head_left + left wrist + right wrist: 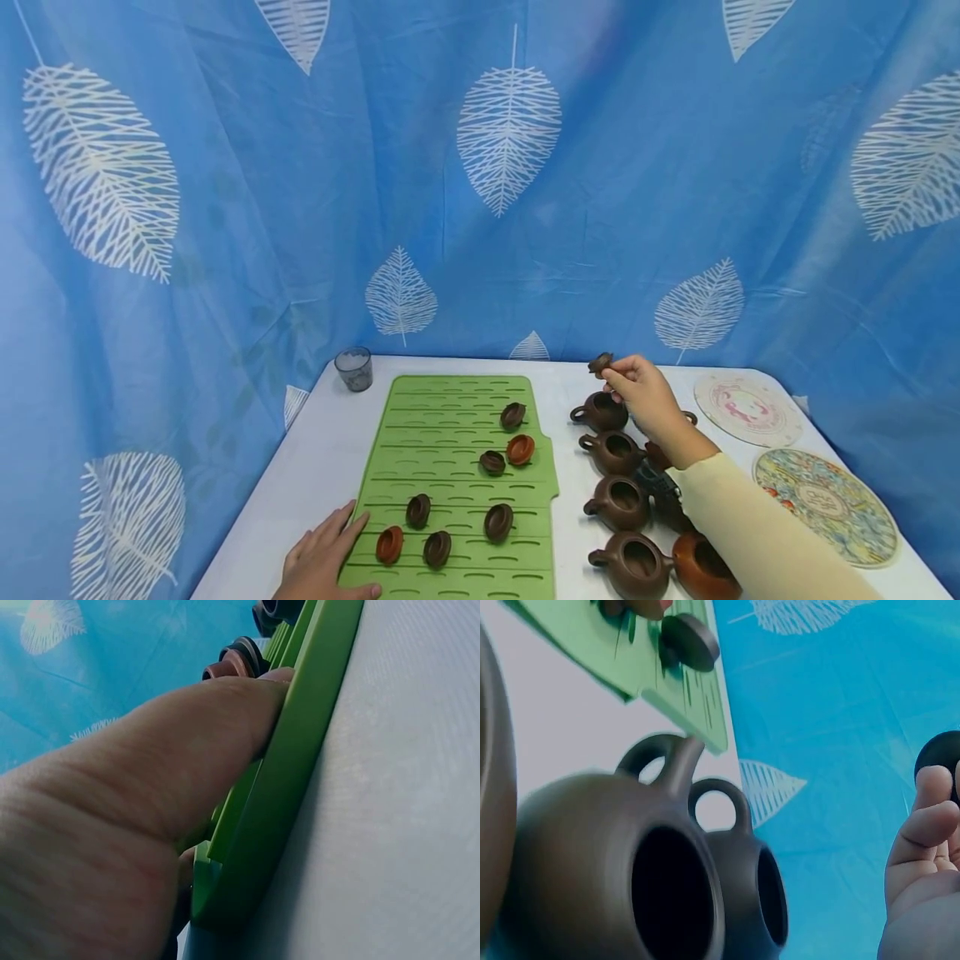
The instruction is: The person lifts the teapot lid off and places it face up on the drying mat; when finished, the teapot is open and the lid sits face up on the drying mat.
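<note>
My right hand (641,396) pinches a small dark brown teapot lid (601,362) above the farthest dark teapot (604,412). In the right wrist view, that lid (937,750) shows at the fingertips on the right edge. My left hand (324,554) rests at the near left edge of a green slatted drying mat (450,396); its thumb (202,720) lies over the rim in the left wrist view. Several lids, dark brown ones (498,522) and reddish ones (521,450), lie on the mat. Lidless teapots (626,500) stand in rows right of it, partly hidden by my right arm.
A grey glass cup (355,371) stands at the far left corner of the white table (285,483). Two round patterned mats, one pale (747,410) and one colourful (825,506), lie on the right. A blue leaf-print curtain (600,208) hangs behind.
</note>
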`<state>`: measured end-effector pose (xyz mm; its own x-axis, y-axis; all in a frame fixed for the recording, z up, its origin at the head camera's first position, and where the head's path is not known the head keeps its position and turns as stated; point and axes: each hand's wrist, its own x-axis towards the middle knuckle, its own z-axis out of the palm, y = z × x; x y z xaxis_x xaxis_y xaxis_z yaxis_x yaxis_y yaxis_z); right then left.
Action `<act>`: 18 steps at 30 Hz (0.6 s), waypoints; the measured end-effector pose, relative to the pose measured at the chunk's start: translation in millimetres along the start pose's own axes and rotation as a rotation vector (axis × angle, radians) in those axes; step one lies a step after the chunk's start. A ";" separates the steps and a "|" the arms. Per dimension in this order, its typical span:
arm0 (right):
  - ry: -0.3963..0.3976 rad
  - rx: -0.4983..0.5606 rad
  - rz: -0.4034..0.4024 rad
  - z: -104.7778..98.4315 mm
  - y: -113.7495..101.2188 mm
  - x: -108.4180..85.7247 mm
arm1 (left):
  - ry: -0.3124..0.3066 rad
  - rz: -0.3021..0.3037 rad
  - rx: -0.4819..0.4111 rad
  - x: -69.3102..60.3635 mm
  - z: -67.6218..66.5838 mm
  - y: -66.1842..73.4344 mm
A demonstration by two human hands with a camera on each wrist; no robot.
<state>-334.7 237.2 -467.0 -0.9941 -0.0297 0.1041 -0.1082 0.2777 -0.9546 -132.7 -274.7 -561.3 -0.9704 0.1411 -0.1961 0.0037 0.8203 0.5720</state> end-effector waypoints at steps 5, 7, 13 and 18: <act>0.002 0.102 0.040 13.2 -0.3 2.6 | 0.004 -0.002 0.012 0.3 1.8 -0.9; 0.011 0.173 0.054 20.1 -0.4 3.6 | 0.003 -0.006 0.008 -0.8 2.0 -0.5; 0.039 0.385 0.096 41.9 -3.1 6.7 | -0.003 -0.009 -0.006 -2.5 2.3 0.4; 0.005 0.439 0.098 62.8 -5.9 9.8 | -0.001 -0.019 -0.019 -2.9 1.9 0.3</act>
<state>-343.8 175.0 -477.9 -0.9998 -0.0188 0.0080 -0.0050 -0.1547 -0.9879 -129.4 -273.8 -562.1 -0.9699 0.1264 -0.2082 -0.0193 0.8122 0.5830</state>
